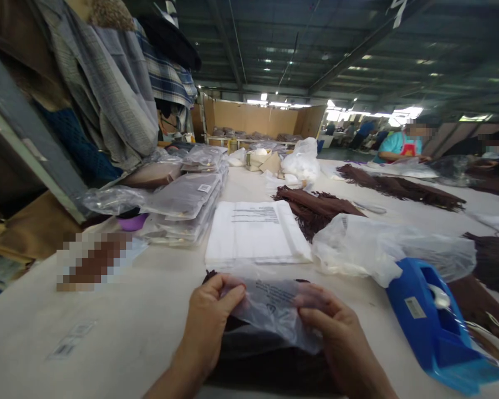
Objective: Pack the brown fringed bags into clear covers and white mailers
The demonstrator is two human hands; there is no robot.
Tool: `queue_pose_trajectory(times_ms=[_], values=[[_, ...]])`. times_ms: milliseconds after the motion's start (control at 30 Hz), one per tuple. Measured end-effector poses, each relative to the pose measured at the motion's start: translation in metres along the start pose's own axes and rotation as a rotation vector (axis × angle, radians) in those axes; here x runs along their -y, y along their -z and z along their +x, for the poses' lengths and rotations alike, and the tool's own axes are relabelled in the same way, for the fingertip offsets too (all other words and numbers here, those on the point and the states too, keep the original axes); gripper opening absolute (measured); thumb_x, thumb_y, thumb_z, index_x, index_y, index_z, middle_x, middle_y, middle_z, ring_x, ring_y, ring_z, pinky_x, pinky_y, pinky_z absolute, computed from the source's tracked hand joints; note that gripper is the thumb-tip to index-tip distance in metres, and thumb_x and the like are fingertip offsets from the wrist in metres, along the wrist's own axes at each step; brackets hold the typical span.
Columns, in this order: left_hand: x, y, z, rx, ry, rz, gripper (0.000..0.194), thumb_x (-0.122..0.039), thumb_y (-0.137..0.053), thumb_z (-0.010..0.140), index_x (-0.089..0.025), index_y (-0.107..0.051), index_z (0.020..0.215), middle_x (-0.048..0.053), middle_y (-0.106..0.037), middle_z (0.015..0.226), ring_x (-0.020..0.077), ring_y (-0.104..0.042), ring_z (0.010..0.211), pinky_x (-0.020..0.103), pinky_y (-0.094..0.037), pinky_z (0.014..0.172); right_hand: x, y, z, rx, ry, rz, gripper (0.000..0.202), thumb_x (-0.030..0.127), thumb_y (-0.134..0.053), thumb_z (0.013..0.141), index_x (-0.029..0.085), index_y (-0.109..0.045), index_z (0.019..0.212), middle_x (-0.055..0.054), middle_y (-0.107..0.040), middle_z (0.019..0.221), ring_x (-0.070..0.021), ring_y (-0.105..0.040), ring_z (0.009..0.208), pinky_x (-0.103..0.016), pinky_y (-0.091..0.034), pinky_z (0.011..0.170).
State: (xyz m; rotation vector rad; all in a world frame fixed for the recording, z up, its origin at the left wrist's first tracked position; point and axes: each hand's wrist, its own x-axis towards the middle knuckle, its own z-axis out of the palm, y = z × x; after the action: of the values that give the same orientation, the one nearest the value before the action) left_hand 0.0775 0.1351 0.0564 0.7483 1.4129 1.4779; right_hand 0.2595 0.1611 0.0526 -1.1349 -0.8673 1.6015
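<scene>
Print (280, 292) on the clear bag (270, 324) is too blurred to read; the bottom edge cuts both forearms (177, 374).

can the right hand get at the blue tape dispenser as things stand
Likely yes: only bare table shows between the right hand and the blue tape dispenser, though it would probably have to release the clear plastic bag first.

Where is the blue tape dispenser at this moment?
The blue tape dispenser sits on the table at the lower right of the head view, to the right of the person's right hand and beside the crumpled clear plastic.
</scene>
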Motion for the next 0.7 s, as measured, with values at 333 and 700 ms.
queue_pose_trajectory(times_ms=[333, 700], values=[[0.027, 0.028, 0.018, 0.064, -0.17, 1.0, 0.006, -0.017, -0.051, 0.074, -0.02, -0.051, 0.078, -0.003, -0.057, 0.065, 0.016, -0.056, 0.065, 0.026, -0.037, 0.064, -0.027, 0.012, 0.044, 0.005, 0.213, -0.554, 0.042, 0.02, -0.051, 0.052, 0.019, -0.059, 0.093, 0.0, -0.065, 0.076, -0.0171, -0.062, 0.066, -0.031, -0.048, 0.068], [0.055, 0.04, 0.025, 0.24, -1.249, 1.319, 0.031, -0.002, -0.042, 0.082, -0.02, -0.056, 0.103, 0.006, -0.063, 0.104, 0.023, -0.053, 0.094, 0.034, -0.04, 0.076, -0.046, 0.022, 0.034, -0.013, 0.484, -0.88, 0.042, 0.02, -0.049, 0.066, 0.017, -0.055, 0.106, -0.005, -0.062, 0.086, -0.0179, -0.06, 0.068, -0.035, -0.052, 0.067]])
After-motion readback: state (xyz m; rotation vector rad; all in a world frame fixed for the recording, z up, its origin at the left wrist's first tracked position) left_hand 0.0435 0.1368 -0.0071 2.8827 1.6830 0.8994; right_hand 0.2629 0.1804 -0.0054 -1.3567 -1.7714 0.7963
